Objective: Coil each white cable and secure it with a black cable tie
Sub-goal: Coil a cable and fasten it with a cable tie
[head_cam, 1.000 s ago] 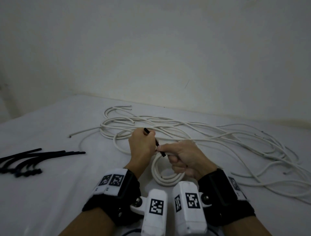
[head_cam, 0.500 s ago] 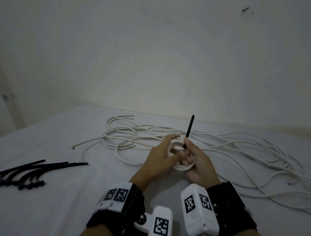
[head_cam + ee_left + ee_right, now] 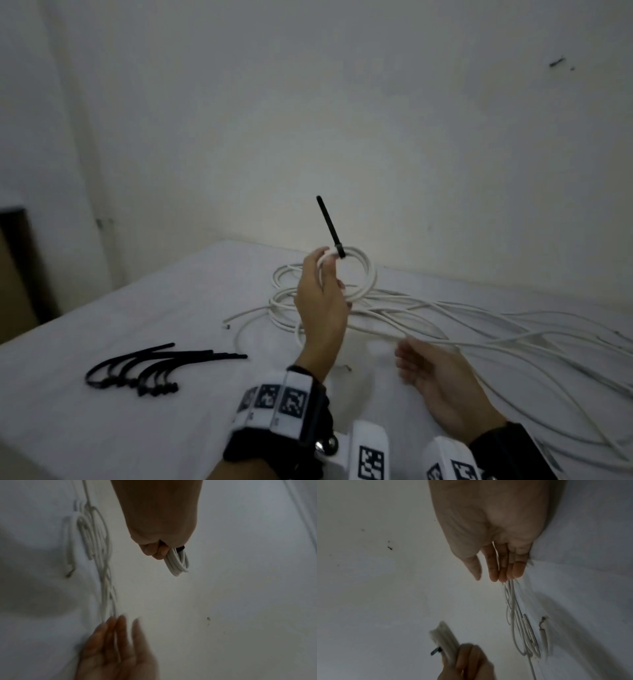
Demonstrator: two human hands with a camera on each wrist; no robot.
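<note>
My left hand (image 3: 322, 291) is raised above the bed and grips a coiled white cable (image 3: 363, 274), bound at the top by a black cable tie (image 3: 330, 228) whose tail sticks up. The left wrist view shows the fingers curled round the coil (image 3: 178, 561). My right hand (image 3: 424, 370) hovers low, palm up, fingers straight and empty, near the loose white cables (image 3: 479, 329); in the right wrist view its fingers (image 3: 503, 566) point at the cables (image 3: 520, 622). The coil (image 3: 443, 639) shows there too.
A bundle of spare black cable ties (image 3: 144, 370) lies on the white sheet (image 3: 102, 428) at the left. Loose white cables sprawl across the middle and right. A pale wall (image 3: 376, 120) rises close behind, and a dark opening (image 3: 17, 267) sits at the far left.
My left hand has lifted the tied coil up and away from the sheet. My right hand has let go of the tie tail and dropped back, open.
</note>
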